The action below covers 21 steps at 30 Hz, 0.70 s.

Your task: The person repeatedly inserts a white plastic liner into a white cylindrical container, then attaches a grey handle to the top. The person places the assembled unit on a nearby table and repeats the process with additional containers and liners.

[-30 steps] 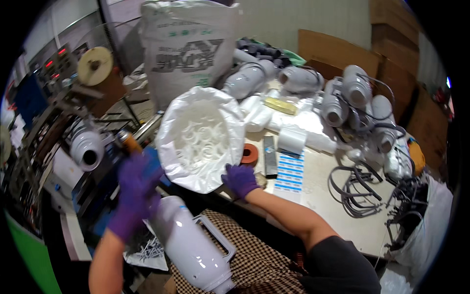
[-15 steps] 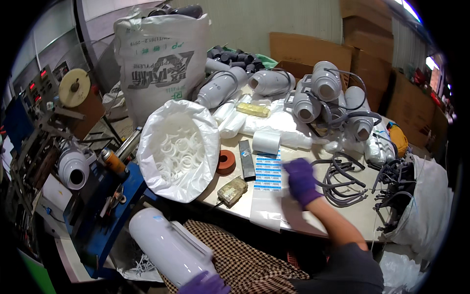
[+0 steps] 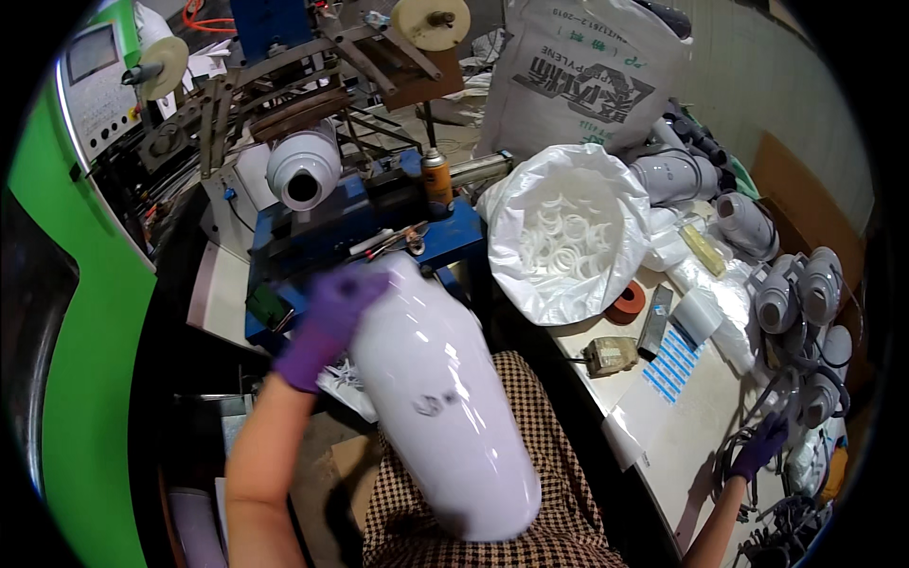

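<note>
A large glossy white plastic housing (image 3: pixel 445 398) leans across my lap, its narrower end up and its broad rounded end down. My left hand (image 3: pixel 327 317), in a purple glove and slightly blurred, closes on the housing's upper left edge by the neck. Far to the right, my right hand (image 3: pixel 760 447), also gloved in purple, reaches over the tabletop with its fingers stretched out. It is among the loose grey cables (image 3: pixel 727 459); I see nothing clearly gripped in it.
A white bag of clear plastic rings (image 3: pixel 568 227) stands beside the table (image 3: pixel 705 454). The table bears a blue-and-white label sheet (image 3: pixel 674 364), a brown tape roll (image 3: pixel 626 303) and several white housings (image 3: pixel 819 284). A blue bench (image 3: pixel 454 237) with an orange spray can (image 3: pixel 436 180) stands ahead-left.
My view has swung left. My left hand has gone from the housing's lower end to its neck, and the housing now stands steeper. My right hand has moved from the label sheet to the cables.
</note>
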### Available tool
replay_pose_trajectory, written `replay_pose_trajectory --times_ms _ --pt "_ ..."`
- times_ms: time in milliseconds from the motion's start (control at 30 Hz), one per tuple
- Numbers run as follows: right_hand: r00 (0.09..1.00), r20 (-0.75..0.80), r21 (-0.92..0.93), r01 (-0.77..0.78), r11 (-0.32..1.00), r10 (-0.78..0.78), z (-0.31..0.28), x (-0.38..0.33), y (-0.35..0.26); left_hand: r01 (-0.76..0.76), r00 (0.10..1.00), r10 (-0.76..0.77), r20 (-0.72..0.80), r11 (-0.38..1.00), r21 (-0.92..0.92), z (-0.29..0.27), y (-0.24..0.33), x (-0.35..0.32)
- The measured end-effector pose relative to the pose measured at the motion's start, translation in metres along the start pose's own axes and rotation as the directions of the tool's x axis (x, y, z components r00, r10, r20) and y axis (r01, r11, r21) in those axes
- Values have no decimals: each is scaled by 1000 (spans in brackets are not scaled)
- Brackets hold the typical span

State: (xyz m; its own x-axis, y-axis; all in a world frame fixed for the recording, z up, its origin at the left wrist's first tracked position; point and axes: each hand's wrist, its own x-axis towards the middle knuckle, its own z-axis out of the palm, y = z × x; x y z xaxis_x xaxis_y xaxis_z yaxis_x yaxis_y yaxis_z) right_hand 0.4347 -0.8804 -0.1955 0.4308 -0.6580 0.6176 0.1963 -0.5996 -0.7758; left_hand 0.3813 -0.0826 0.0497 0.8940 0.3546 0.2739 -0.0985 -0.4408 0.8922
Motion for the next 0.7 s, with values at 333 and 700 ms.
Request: replay_pose_trajectory --times_ms 333,700 --pt "905 293 765 -29 643 -307 170 -50 -226 38 914 89 396 953 -301 47 -93 11" --pt "28 934 119 -964 237 -355 260 -224 -487 251 918 -5 396 780 -573 46 -57 -26"
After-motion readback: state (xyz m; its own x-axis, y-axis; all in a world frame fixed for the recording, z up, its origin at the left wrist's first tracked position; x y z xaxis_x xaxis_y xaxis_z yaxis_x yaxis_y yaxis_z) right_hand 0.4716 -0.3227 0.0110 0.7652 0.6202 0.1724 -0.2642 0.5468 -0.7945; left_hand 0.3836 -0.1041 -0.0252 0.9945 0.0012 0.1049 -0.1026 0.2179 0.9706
